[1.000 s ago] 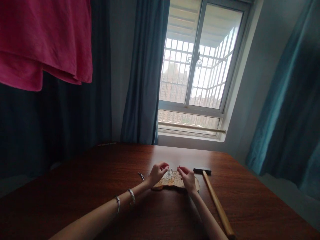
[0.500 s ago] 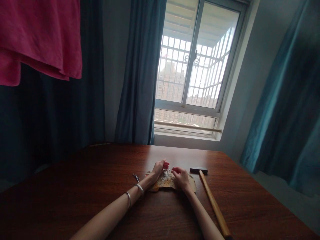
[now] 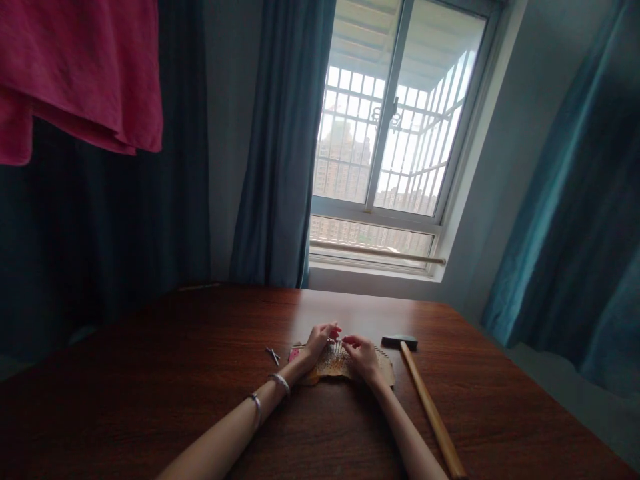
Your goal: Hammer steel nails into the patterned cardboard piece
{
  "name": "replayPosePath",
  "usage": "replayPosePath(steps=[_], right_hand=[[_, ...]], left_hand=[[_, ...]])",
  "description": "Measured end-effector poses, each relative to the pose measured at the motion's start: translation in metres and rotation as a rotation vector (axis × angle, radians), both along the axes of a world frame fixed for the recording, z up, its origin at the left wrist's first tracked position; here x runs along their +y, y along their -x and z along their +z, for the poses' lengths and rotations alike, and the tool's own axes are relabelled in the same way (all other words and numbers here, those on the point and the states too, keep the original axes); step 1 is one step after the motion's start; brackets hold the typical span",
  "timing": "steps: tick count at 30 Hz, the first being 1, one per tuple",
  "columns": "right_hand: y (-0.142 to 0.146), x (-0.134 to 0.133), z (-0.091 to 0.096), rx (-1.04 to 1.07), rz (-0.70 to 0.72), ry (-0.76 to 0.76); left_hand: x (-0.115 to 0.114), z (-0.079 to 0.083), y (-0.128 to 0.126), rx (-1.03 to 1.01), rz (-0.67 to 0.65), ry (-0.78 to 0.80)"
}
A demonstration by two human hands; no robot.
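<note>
Left hand (image 3: 317, 342) and right hand (image 3: 365, 358), fingers curled, flank upright nails (image 3: 335, 346) on a speckled board (image 3: 332, 367). Whether either grips anything, I cannot tell

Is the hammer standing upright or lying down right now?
Lying down: the hammer's dark head and wooden handle stretch along the tabletop, right of your right hand.

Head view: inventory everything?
Speckled board: 1, tan, beneath hands
Upright pins: several, dark, on board
Loose pins: few, dark, left of board
Hammer: 1, black/brown, right of board
Table: 1, reddish-brown, foreground
Hanging cloth: 1, pink, upper left
Curtains: several, blue, beside window
Barred window: 1, pale, behind table
Rod: 1, pale, across window
Wall: 1, grey, around window
Bracelets: 2, silvery, left forearm
Left hand: 1, bare, near pins
Right hand: 1, bare, near pins
</note>
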State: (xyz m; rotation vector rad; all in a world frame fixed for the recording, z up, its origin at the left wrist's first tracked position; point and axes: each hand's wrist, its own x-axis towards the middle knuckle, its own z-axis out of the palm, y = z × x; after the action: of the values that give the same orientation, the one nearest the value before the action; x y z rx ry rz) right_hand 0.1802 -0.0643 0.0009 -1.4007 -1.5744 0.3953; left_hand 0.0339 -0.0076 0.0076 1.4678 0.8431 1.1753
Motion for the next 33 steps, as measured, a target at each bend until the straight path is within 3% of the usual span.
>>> replayPosePath(steps=[14,25,33], right_hand=[[0.004,-0.014,0.006,-0.214,-0.050,0.016],[0.003,-0.013,0.001,-0.211,-0.043,-0.008],[0.008,-0.015,0.003,-0.211,-0.069,0.005]], left_hand=[[-0.014,0.015,0.005,0.198,-0.090,-0.171],[-0.014,0.003,0.004,0.432,-0.085,-0.358],[-0.015,0.004,0.004,0.463,-0.072,-0.354]])
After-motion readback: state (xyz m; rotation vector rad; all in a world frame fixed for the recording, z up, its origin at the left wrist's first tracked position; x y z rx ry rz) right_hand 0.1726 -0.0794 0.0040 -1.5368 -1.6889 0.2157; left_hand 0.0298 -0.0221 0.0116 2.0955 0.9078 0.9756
